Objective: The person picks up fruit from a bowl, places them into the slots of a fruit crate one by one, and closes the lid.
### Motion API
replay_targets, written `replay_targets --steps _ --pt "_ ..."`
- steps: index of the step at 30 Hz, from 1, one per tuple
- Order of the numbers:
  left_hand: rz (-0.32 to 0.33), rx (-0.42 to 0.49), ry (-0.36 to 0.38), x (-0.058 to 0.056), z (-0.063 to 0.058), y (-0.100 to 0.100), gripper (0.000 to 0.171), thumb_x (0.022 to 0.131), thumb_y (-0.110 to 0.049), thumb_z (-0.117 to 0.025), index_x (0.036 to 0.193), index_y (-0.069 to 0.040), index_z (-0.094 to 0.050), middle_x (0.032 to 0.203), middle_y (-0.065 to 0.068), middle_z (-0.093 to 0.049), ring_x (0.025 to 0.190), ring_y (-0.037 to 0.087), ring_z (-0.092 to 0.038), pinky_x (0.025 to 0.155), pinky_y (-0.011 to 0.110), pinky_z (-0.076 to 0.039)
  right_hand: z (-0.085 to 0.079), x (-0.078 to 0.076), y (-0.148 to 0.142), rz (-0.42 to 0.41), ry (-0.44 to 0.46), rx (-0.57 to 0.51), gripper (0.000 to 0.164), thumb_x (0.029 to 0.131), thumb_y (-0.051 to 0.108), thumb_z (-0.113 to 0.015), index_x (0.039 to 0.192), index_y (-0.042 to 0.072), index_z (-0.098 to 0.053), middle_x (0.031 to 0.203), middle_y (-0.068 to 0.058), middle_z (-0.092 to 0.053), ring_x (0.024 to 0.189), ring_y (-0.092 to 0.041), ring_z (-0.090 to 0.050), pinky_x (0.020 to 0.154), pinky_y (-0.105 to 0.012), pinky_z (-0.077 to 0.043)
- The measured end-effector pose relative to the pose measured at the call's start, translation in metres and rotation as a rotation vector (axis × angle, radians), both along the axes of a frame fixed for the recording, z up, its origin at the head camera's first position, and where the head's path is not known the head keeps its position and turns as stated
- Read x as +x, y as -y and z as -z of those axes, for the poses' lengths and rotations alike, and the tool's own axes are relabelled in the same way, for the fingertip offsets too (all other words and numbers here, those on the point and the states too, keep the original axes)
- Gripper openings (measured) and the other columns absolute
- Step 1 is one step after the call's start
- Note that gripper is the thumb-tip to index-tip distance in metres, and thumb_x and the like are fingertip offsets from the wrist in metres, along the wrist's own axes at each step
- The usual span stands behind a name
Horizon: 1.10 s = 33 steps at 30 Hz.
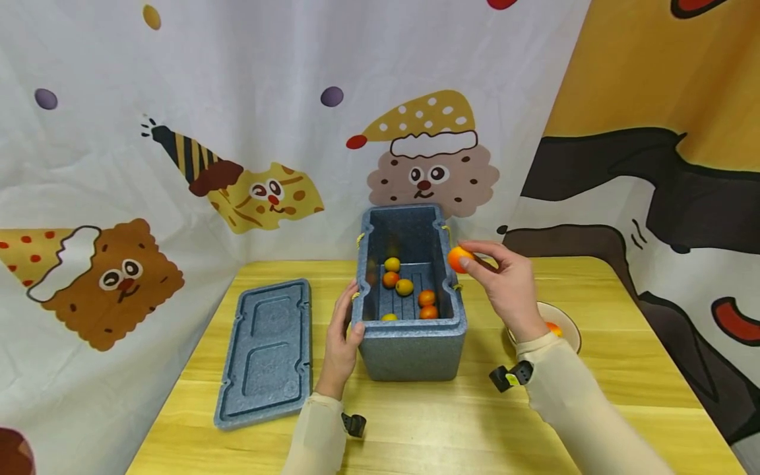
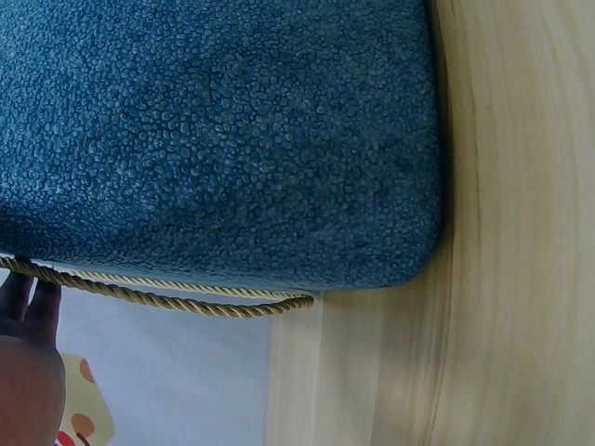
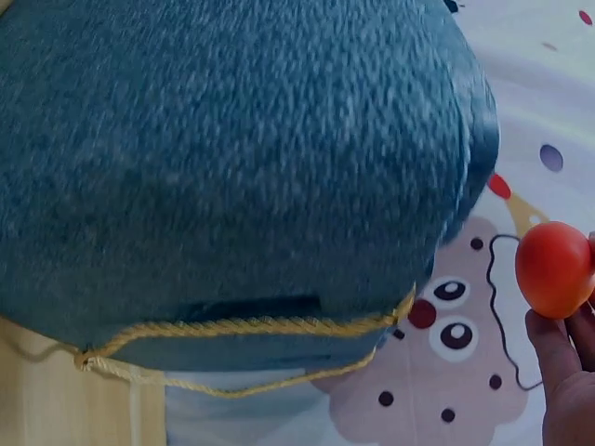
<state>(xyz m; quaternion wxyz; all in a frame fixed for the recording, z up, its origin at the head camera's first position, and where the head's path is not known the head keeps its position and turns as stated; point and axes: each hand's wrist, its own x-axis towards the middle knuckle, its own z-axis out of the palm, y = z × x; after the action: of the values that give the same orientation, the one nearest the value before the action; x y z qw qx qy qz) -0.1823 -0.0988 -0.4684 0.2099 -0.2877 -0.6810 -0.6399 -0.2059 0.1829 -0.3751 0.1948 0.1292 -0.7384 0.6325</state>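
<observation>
My right hand (image 1: 509, 284) pinches an orange-red round fruit (image 1: 459, 260) between thumb and fingertips, beside the right rim of a blue-grey speckled foam box (image 1: 412, 356). In the right wrist view the fruit (image 3: 555, 269) looks smooth and slightly oval. On the box floor lie several small fruits, some yellow (image 1: 404, 287) and some orange-red (image 1: 427, 298). My left hand (image 1: 341, 346) rests on the box's near left corner, thumb at the rim and fingers along the outer wall. The left wrist view shows its fingers (image 2: 39, 311) by a yellow rope handle (image 2: 204, 305).
The box's lid (image 1: 270, 349) lies flat on the wooden table (image 1: 410, 429), left of the box. A pale bowl (image 1: 577, 330) with orange fruit in it stands at the right, partly hidden by my right wrist. Behind the table hangs a printed cloth (image 1: 279, 53).
</observation>
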Motion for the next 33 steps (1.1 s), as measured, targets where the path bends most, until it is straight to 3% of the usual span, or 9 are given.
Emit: replay_targets --steps 11,20,25,33 --pt "-0.012 -0.014 0.027 -0.001 -0.001 0.001 0.059 0.103 -0.028 -0.050 0.143 0.014 -0.036 0.151 0.030 -0.031 0.140 0.041 -0.028 0.113 0.036 -0.026 0.001 0.002 0.020 -0.100 0.017 -0.025 0.027 0.089 0.003 -0.072 0.116 -0.001 -0.071 0.118 -0.013 -0.063 0.111 -0.027 -0.062 0.084 -0.025 -0.053" --pt "0.002 -0.004 0.027 0.001 0.000 0.001 0.060 0.103 -0.028 -0.050 0.143 0.014 -0.035 0.151 0.030 -0.029 0.141 0.042 -0.026 0.114 0.035 -0.023 0.008 0.000 0.029 -0.145 0.036 0.029 0.025 0.090 0.003 -0.070 0.115 -0.002 -0.070 0.120 -0.010 -0.063 0.113 -0.023 -0.058 0.091 -0.025 -0.049" --pt "0.022 0.012 0.024 0.001 0.001 0.000 0.058 0.103 -0.025 -0.051 0.142 0.016 -0.035 0.151 0.032 -0.028 0.141 0.043 -0.024 0.115 0.036 -0.021 0.011 0.001 0.033 -0.131 0.065 0.098 0.025 0.091 0.004 -0.070 0.116 0.003 -0.071 0.121 -0.006 -0.064 0.114 -0.021 -0.056 0.092 -0.025 -0.048" --pt "0.015 0.014 0.023 0.001 0.001 0.001 0.060 0.104 -0.028 -0.050 0.142 0.015 -0.035 0.151 0.031 -0.029 0.141 0.042 -0.024 0.115 0.036 -0.021 0.012 -0.001 0.038 -0.151 0.057 0.162 0.024 0.091 0.007 -0.070 0.115 0.006 -0.072 0.121 -0.006 -0.065 0.112 -0.020 -0.057 0.094 -0.034 -0.049"
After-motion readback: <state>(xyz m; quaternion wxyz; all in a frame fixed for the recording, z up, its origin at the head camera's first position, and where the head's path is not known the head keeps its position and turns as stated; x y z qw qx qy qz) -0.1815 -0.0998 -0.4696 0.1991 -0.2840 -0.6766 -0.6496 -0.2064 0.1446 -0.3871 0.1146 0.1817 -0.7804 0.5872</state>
